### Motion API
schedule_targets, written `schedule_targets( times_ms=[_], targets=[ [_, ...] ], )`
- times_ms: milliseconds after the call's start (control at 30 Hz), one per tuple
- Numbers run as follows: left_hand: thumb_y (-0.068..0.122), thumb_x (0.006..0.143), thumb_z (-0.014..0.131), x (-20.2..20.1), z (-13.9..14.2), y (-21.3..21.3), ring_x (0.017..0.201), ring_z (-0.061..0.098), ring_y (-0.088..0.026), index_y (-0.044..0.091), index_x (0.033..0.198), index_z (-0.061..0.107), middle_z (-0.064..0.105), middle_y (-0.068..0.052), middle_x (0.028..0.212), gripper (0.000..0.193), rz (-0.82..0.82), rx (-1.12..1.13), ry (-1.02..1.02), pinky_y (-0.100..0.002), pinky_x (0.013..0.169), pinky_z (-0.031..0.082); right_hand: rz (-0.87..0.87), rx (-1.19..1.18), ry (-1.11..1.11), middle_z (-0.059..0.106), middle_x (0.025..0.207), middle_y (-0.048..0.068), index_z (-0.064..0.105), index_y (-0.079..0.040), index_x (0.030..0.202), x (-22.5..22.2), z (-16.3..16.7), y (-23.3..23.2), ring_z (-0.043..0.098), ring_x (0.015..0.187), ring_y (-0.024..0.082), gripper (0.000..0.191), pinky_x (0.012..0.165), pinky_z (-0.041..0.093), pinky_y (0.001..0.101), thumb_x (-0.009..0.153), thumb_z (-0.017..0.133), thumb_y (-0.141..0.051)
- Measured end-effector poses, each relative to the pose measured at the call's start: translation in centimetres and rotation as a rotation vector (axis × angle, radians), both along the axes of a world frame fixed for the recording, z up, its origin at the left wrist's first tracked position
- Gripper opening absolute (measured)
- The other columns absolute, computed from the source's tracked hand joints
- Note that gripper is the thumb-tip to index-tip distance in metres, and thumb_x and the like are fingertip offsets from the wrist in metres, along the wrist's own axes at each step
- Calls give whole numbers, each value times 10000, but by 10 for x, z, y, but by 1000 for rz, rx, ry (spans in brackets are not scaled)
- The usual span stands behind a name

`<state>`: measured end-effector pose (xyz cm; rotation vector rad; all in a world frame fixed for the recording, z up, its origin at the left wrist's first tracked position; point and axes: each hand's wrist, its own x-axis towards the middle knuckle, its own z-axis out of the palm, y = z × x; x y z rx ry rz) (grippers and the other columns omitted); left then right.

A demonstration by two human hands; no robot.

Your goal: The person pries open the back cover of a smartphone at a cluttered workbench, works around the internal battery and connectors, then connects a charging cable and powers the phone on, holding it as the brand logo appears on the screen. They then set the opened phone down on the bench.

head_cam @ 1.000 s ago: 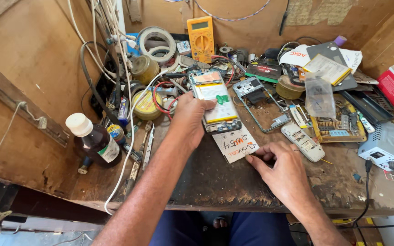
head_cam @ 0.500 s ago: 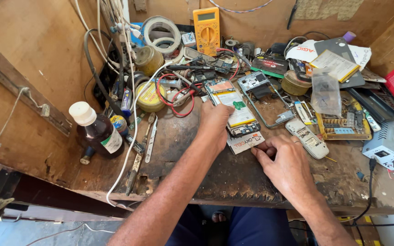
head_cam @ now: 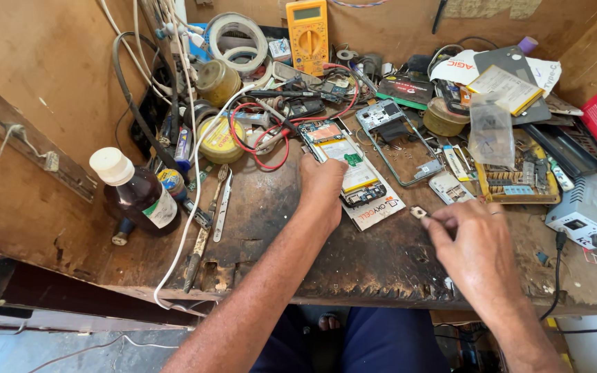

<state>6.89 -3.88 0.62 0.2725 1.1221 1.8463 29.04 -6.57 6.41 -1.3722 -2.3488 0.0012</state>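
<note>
An opened phone (head_cam: pixel 345 160) with its battery and circuit board showing lies on the worn wooden bench, partly over a white card (head_cam: pixel 380 207). My left hand (head_cam: pixel 320 188) rests on the phone's near left edge and holds it down. To the right, my right hand (head_cam: pixel 470 249) pinches a tiny metal part (head_cam: pixel 419 212) between thumb and fingertips just above the bench. An empty phone frame (head_cam: pixel 401 141) lies behind it.
A brown bottle with a white cap (head_cam: pixel 135 191) stands at the left. A yellow multimeter (head_cam: pixel 307 27), tape rolls (head_cam: pixel 237 38), solder tins (head_cam: pixel 220 139), red wires, tweezers (head_cam: pixel 222 204), a parts tray (head_cam: pixel 519 178) and a grey power unit (head_cam: pixel 592 211) crowd the bench. Wooden walls close in both sides.
The view has shifted. My right hand has left the white card and moved right, now pinching a small metal part. My left hand stays on the phone.
</note>
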Motion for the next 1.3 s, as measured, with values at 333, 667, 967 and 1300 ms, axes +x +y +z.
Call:
schedule_targets(
  times_ms=[333, 667, 967, 1300],
  targets=[
    [298, 972, 603, 19, 25, -11, 906, 654, -203, 58, 1211, 591, 645, -78, 1048, 340, -29, 188, -251, -393, 780, 533, 86, -141, 406, 686, 1118, 255, 586, 81, 1273, -57, 2, -2, 686, 1009, 354, 758, 869, 535, 436, 761, 858, -408],
    [478, 1018, 442, 30, 12, -15, 1028, 714, -223, 85, 1293, 604, 708, -102, 1168, 507, -218, 363, -478, -385, 921, 584, -14, -153, 340, 720, 1134, 259, 655, 39, 1242, -81, 9, 18, 710, 1042, 385, 754, 888, 549, 466, 689, 883, -420],
    [-60, 829, 598, -73, 19, -33, 975, 625, -332, 31, 1009, 687, 675, -144, 964, 220, 323, 46, 1555, -461, 861, 491, -142, -218, 275, 739, 1022, 254, 594, -4, 1255, -84, 10, 2, 745, 932, 374, 808, 829, 577, 457, 638, 926, -407],
    [64, 800, 706, -125, 17, 13, 989, 536, -311, 72, 860, 735, 581, -135, 947, 67, 239, 6, 2176, -452, 824, 423, 10, -37, 323, 708, 947, 254, 555, 29, 1180, -98, -6, -4, 702, 871, 423, 705, 777, 538, 522, 681, 891, -336]
  ],
)
